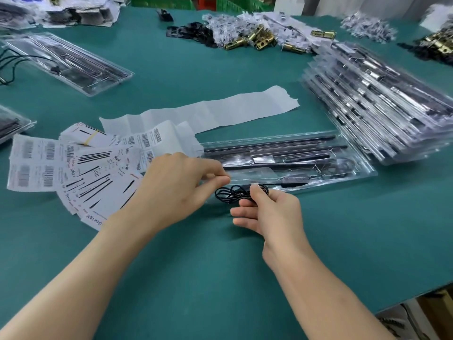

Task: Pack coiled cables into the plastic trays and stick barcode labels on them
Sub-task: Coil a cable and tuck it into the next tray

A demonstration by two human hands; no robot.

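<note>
Closest to the camera, both forearms reach up from the bottom of the frame over the green table (pixel 220 278). The right hand (pixel 269 212), just right of centre, has its thumb and fingers curled around a coiled black cable (pixel 232 193), holding it right at the near left corner of the clear plastic tray (pixel 338 181). The left hand (pixel 179 187) is pinching the clear edge of that tray at the same corner with thumb and forefinger, other fingers tucked.

The tray runs off to the right and has long black bars in it. Left of the hands there's a fan of printed cards (pixel 98 182), and the barcode label sheets (pixel 36 165) are at the left edge. Behind those lies a long white backing strip (pixel 208 111). A stack of filled trays (pixel 380 106) sits at the right, one more tray (pixel 73 60) upper left, and brass hardware (pixel 259 40) at top centre.
</note>
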